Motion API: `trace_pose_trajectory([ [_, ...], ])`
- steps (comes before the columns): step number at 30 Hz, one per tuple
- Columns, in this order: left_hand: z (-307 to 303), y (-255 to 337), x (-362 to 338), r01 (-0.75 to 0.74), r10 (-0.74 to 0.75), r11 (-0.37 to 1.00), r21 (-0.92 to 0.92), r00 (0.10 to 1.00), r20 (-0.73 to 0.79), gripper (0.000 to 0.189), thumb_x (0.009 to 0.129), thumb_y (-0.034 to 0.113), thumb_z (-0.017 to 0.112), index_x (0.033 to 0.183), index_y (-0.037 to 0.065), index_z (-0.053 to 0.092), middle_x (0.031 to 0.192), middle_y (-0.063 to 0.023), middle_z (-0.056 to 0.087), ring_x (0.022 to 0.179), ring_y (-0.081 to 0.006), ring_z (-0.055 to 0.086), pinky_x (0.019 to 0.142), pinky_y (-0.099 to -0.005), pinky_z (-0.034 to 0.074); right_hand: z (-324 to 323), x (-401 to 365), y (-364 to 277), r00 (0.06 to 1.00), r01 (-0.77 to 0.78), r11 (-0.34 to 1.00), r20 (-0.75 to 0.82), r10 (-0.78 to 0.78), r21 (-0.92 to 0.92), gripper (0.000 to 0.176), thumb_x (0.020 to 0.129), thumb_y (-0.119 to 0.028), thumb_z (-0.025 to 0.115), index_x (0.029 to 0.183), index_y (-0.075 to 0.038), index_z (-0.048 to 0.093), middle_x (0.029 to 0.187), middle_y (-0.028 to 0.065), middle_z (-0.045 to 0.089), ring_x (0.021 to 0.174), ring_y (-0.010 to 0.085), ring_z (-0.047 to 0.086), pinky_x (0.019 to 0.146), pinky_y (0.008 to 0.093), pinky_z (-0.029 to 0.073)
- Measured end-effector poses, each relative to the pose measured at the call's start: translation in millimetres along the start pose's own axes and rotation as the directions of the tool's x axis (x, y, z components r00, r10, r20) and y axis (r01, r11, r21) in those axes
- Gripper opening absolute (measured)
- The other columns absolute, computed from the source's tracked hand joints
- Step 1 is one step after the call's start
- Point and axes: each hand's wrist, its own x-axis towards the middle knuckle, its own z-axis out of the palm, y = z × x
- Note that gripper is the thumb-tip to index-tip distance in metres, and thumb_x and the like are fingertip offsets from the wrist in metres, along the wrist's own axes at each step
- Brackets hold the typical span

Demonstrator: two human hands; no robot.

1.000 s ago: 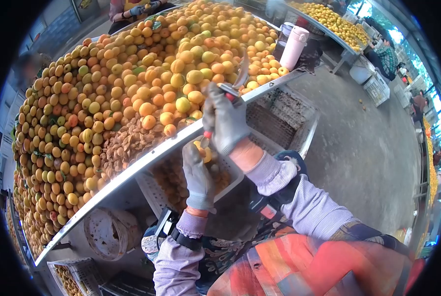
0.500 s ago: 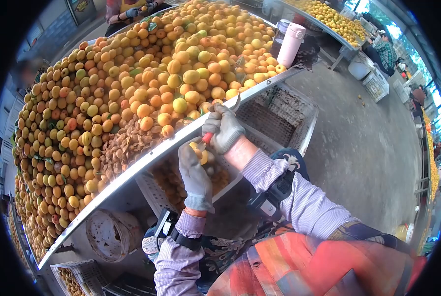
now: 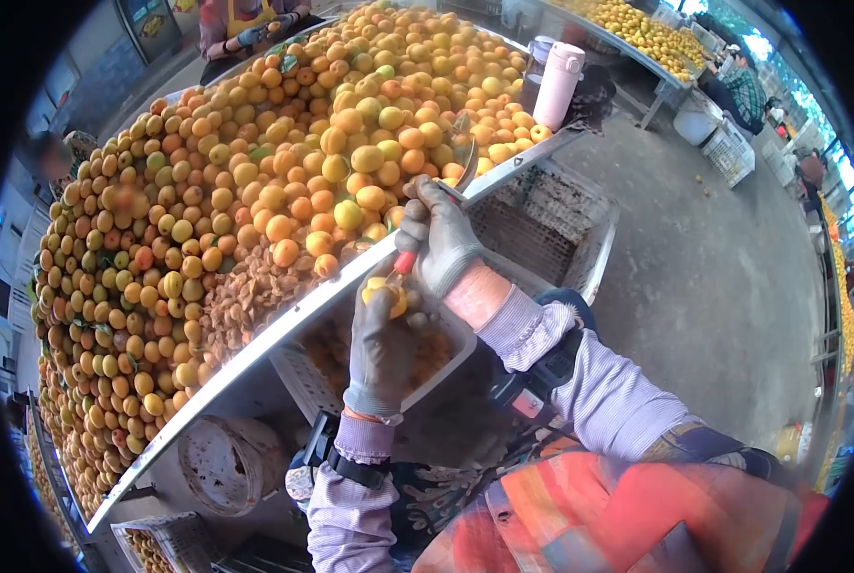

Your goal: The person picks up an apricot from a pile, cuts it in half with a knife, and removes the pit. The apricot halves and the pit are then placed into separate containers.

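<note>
In my gloved left hand (image 3: 381,349) is a yellow apricot (image 3: 385,294), pinched between the fingers just below the table's metal edge (image 3: 298,310). My gloved right hand (image 3: 446,239) is closed around a knife (image 3: 470,164) whose curved blade sticks up past the knuckles. The knife's red handle end points down, right at the apricot. Both hands are close together over a crate (image 3: 460,358) of yellow-orange fruit pieces. A large heap of apricots (image 3: 284,186) covers the table behind them, with a patch of small brown pieces (image 3: 245,298) near its front edge.
A pink bottle (image 3: 558,88) stands at the table's right corner. Under the edge are another plastic crate (image 3: 541,224) and a dirty white bucket (image 3: 221,463). Across the heap, a person (image 3: 255,29) in gloves handles fruit. More fruit tables and people are farther right.
My left hand has turned, so the apricot now shows above its fingers. The right hand, with the knife, has shifted slightly and its blade is more upright. The view has moved a little.
</note>
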Motion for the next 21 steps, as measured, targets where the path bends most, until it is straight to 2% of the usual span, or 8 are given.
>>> trace_pose_trajectory([
  [2,-61,-37,24,-0.064,0.062,0.998,0.022,0.997,0.055,0.034,0.096,0.026,0.05,0.122,0.003,0.05,0.09,-0.0046,0.056,0.075,-0.0145,0.055,0.071,-0.0296,0.05,11,0,-4,0.998,0.05,0.997,-0.032,-0.052,-0.066,0.019,0.096,-0.027,0.056,0.09,-0.009,0.053,0.06,-0.0046,0.042,0.045,0.0072,0.033,0.044,0.0221,0.028],
  [5,-22,-2,4,-0.162,0.18,0.97,0.18,0.98,-0.088,0.038,0.095,0.025,0.05,0.128,0.005,0.049,0.092,-0.005,0.058,0.072,-0.0144,0.055,0.072,-0.0331,0.051,-2,21,-11,0.994,0.045,0.999,0.102,-0.043,-0.011,0.013,0.092,-0.027,0.061,0.093,-0.017,0.053,0.065,-0.0055,0.048,0.049,0.0072,0.042,0.045,0.0242,0.033],
  [8,-52,23,15,-0.167,0.149,0.971,-0.172,0.982,-0.113,0.038,0.093,0.022,0.054,0.128,0.007,0.05,0.093,-0.0053,0.059,0.078,-0.0161,0.056,0.072,-0.0343,0.05,0,22,-21,0.995,0.069,0.998,0.067,-0.069,0.001,0.016,0.091,-0.027,0.063,0.09,-0.014,0.055,0.062,-0.0051,0.046,0.047,0.0076,0.039,0.043,0.0246,0.032],
  [9,-106,10,40,-0.415,0.423,0.865,0.281,0.905,0.036,0.037,0.092,0.021,0.056,0.126,0.007,0.051,0.092,-0.0052,0.058,0.078,-0.0154,0.055,0.07,-0.0315,0.049,-1,21,-22,0.997,0.068,0.998,0.042,-0.068,0.005,0.016,0.091,-0.027,0.063,0.09,-0.013,0.055,0.062,-0.0046,0.046,0.046,0.0078,0.038,0.043,0.0248,0.032],
  [12,-79,72,28,-0.354,0.473,0.831,0.43,0.856,-0.208,0.026,0.092,0.02,0.06,0.113,0.006,0.057,0.081,-0.0013,0.057,0.069,-0.0078,0.053,0.055,-0.0222,0.045,-16,30,-20,0.998,0.06,0.997,0.008,-0.06,0.039,0.017,0.092,-0.024,0.061,0.09,-0.009,0.054,0.061,-0.0033,0.044,0.043,0.0082,0.036,0.042,0.0253,0.032],
  [15,-62,101,45,-0.248,0.576,0.756,0.605,0.691,-0.437,0.018,0.09,0.023,0.066,0.089,0.007,0.057,0.061,0.0021,0.048,0.044,-0.0056,0.043,0.039,-0.0202,0.039,-28,35,-20,1.0,0.029,1.0,-0.003,-0.029,-0.002,0.016,0.093,-0.022,0.06,0.091,-0.008,0.053,0.062,-0.0029,0.043,0.044,0.0082,0.036,0.042,0.0245,0.031],
  [19,-57,132,56,-0.171,0.614,0.68,0.713,0.665,-0.426,0.015,0.091,0.019,0.063,0.094,0.005,0.057,0.065,0.0019,0.052,0.046,-0.0047,0.044,0.041,-0.0189,0.039,-20,30,-30,0.999,-0.038,0.999,-0.031,0.039,0.026,0.017,0.093,-0.024,0.06,0.091,-0.008,0.053,0.06,-0.0035,0.042,0.044,0.0079,0.036,0.042,0.0232,0.03],
  [21,-60,141,59,-0.084,0.723,0.514,0.853,0.577,-0.379,0.011,0.091,0.012,0.061,0.099,0.005,0.057,0.067,0.0024,0.052,0.05,-0.0037,0.045,0.042,-0.0174,0.037,-19,30,-37,0.998,-0.069,0.997,0.002,0.069,0.043,0.017,0.093,-0.024,0.059,0.091,-0.008,0.053,0.06,-0.0038,0.042,0.044,0.0078,0.035,0.042,0.0232,0.03],
])
